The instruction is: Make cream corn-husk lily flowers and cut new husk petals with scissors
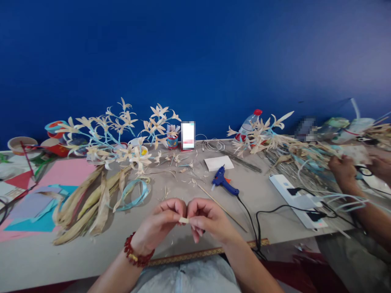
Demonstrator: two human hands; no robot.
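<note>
Between the fingertips of both my hands is a small pale strip [183,220], held low over the front of the table. My left hand [166,219], with a red bead bracelet at the wrist, pinches its left end. Its right end is pinched by my right hand [207,219]. Beyond my right hand a blue glue gun [224,182] lies on the table, partly by a white card [218,162]. A thin wooden stick [221,206] lies just past my right hand. Dried husks [88,203] and a light blue ribbon roll [136,195] are to the left.
Branches of pale husk flowers [122,126] stand at the back left, more [271,136] at the back right. A white power strip [296,201] with black cables lies right. Another person's hands [345,171] work at the far right. Coloured paper [65,175] lies left.
</note>
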